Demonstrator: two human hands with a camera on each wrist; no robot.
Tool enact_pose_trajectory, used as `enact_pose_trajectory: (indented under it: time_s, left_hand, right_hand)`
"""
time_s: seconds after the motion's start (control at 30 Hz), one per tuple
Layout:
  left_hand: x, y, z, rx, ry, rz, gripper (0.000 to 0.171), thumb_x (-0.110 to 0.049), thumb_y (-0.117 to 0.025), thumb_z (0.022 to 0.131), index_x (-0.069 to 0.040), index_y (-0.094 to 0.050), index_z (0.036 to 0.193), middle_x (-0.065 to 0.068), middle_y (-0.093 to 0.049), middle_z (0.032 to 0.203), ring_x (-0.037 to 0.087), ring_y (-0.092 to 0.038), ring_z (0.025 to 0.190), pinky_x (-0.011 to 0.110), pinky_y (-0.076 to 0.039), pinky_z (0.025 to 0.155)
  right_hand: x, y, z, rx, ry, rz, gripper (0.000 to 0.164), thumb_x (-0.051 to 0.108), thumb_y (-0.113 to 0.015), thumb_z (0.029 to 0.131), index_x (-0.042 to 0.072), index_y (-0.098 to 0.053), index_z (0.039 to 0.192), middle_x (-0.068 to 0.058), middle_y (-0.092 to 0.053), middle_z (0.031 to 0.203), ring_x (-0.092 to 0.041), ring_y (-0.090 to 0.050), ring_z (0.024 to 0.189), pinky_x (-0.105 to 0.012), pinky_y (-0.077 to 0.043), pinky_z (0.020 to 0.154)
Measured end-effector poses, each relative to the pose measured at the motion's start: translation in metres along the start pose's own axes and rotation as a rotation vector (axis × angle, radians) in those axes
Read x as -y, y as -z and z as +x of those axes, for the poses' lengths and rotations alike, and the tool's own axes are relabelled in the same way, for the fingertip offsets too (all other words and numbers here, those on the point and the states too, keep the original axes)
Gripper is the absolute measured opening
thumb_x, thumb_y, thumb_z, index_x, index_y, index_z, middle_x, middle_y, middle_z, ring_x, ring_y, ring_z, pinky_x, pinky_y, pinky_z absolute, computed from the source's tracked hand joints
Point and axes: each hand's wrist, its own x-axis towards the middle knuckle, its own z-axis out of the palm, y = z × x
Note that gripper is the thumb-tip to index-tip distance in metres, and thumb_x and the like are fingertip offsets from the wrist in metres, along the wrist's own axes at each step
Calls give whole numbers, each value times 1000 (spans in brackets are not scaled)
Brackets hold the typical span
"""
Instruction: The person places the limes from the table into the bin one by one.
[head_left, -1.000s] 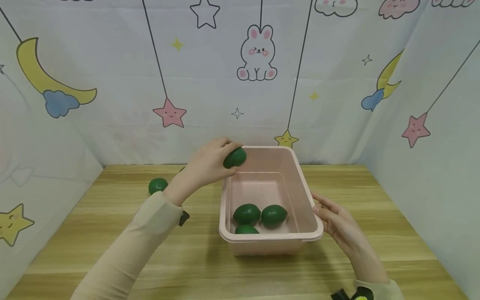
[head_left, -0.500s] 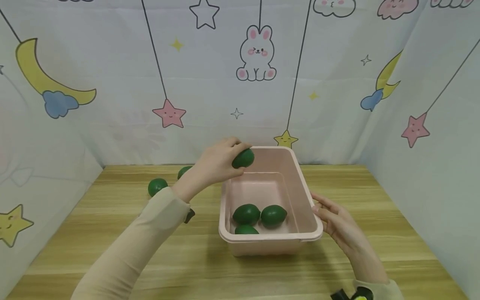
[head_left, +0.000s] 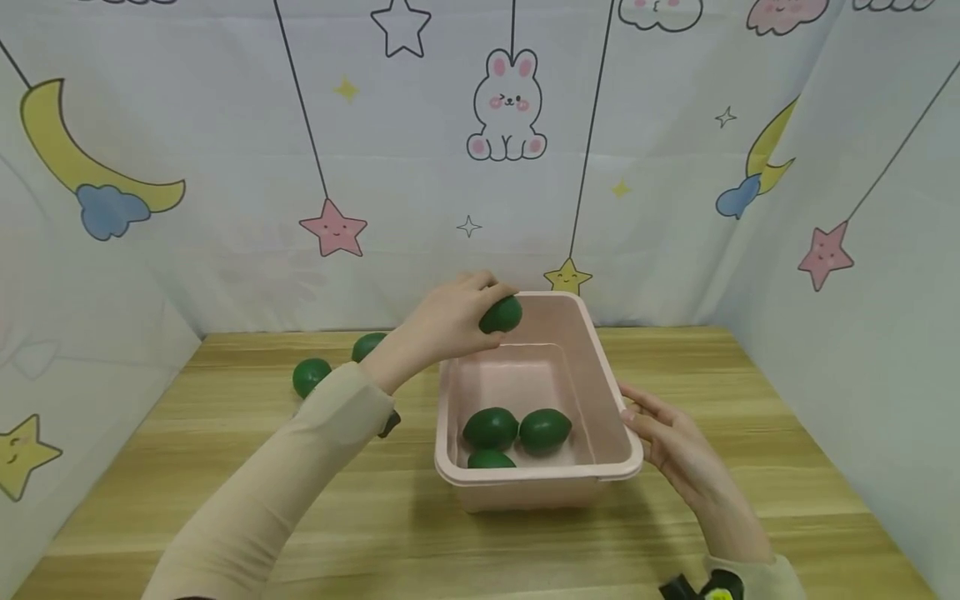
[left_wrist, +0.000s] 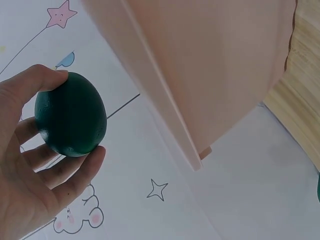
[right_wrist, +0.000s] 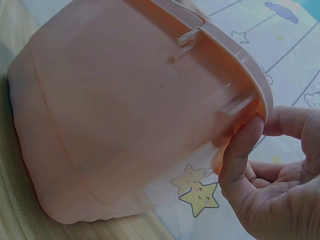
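My left hand [head_left: 450,323] grips a dark green lime [head_left: 502,314] between thumb and fingers, over the far left part of a pale pink plastic bin [head_left: 537,476]. In the left wrist view that lime [left_wrist: 70,115] is smooth and egg-shaped, held up beside the bin wall [left_wrist: 200,75]. On the bin floor, toward the near end, lie three more limes, one of them [head_left: 546,431] on the right and one partly hidden by the front rim. My right hand [head_left: 686,458] pinches the bin's right rim, thumb and fingers on either side of it, as the right wrist view shows [right_wrist: 275,185].
Left of the bin, two limes rest on the wooden table [head_left: 360,525]: one lime [head_left: 311,377] farther left, and another lime [head_left: 367,346] partly behind my left forearm. A white printed curtain [head_left: 420,167] stands behind the table and along both sides.
My left hand has moved right with the lime, from the bin's left rim to over its inside. A second lime on the table has come into view behind the forearm. The right hand stays at the rim.
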Motion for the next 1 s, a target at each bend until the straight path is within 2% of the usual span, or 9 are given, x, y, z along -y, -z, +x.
enact_pose_trajectory:
  time_s: [0.6, 0.83, 1.0]
  left_hand:
    - [-11, -7, 22, 59, -51, 45, 60, -30, -72, 82, -20, -51, 137, 3, -56, 121, 19, -54, 104, 34, -52, 83]
    - [-18, -10, 29, 122, -40, 67, 60, -33, -71, 83, -23, -50, 139, 0, -55, 120, 15, -53, 105, 32, -52, 82]
    - [-24, -12, 36, 155, -78, 99, 59, -33, -69, 85, -22, -49, 139, 1, -55, 117, 17, -52, 103, 32, -51, 81]
  right_hand:
    - [-2, 0, 1, -13, 3, -8, 62, 12, -48, 99, -8, -17, 149, 4, -57, 97, -5, -60, 88, -21, -55, 82]
    - [-2, 1, 0, -11, 8, -4, 62, 12, -48, 99, -8, -17, 149, 4, -57, 97, -5, -60, 87, -21, -55, 81]
    - [-2, 1, -1, -6, 12, -3, 62, 12, -48, 100, -8, -16, 149, 4, -57, 98, -5, -60, 88, -20, -55, 81]
